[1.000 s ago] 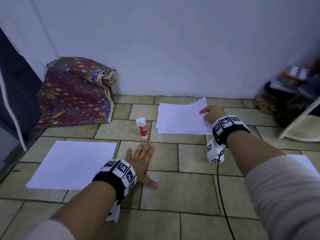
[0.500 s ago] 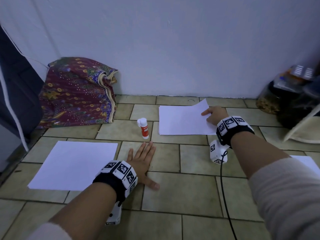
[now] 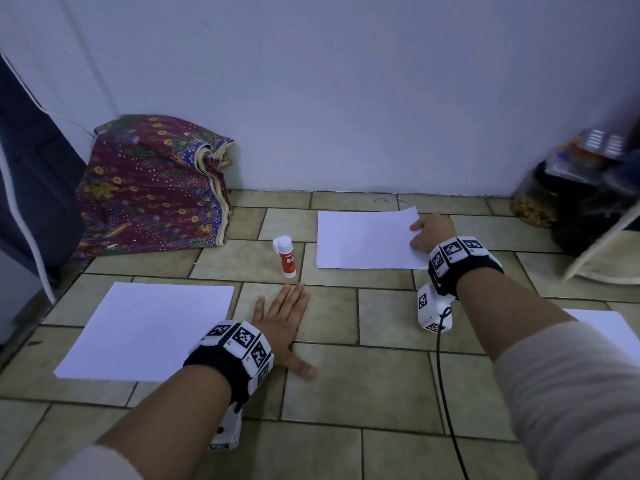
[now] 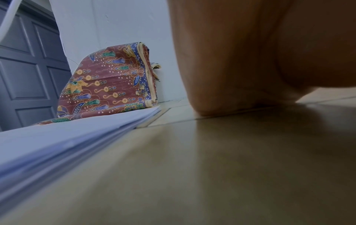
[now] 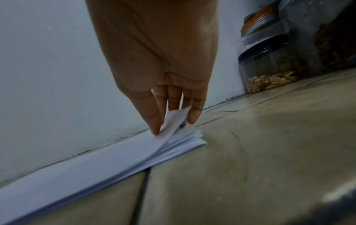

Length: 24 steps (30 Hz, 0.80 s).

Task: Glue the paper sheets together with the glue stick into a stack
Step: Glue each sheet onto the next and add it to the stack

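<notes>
Lifted a second ago, the top sheet's corner now sits low in the right hand's (image 5: 169, 106) pinching grip on the loose pile (image 3: 367, 240) at centre right, left hand (image 3: 282, 323) flat on the floor, glue stick (image 3: 286, 257) capped, gluing seemingly unstarted.

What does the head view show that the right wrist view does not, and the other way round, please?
Only the head view shows the glue stick, the left hand flat on the floor and the second paper pile. Only the right wrist view shows the fingers pinching up the top sheet at its corner. Both show the right hand at the far paper pile, with jars by the wall.
</notes>
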Tool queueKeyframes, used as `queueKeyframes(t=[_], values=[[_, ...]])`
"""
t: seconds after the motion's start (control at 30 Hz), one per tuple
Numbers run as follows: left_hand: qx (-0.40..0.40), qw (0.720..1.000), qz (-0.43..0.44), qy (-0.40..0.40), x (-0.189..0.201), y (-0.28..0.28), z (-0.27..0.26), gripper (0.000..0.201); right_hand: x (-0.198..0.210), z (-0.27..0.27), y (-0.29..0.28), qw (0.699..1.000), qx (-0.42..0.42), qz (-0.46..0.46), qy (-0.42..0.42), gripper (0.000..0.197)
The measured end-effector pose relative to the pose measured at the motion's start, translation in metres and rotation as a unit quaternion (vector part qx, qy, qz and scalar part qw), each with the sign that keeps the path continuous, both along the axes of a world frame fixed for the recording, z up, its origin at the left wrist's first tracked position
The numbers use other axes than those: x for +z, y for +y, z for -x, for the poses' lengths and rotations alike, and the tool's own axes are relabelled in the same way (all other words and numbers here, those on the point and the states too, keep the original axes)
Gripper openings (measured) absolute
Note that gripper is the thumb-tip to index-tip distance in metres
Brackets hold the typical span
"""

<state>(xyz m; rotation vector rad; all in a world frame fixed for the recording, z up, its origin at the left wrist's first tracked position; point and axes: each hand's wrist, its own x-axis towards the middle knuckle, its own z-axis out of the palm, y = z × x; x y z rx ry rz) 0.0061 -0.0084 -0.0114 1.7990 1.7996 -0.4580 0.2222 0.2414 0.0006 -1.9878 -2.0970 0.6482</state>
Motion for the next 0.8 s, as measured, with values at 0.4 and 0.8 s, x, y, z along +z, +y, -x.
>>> queueKeyframes(t=[0.4, 0.8], values=[[-0.007, 1.000, 0.007, -0.016, -0.002, 0.002, 0.003, 0.170, 0.010, -0.004, -0.026, 0.999, 0.026, -0.021, -0.005, 0.044], [0.003, 1.000, -0.016, 0.020, -0.008, 0.003, 0.001, 0.154, 0.010, -0.048, -0.151, 0.933, 0.224, 0.160, -0.234, 0.136]])
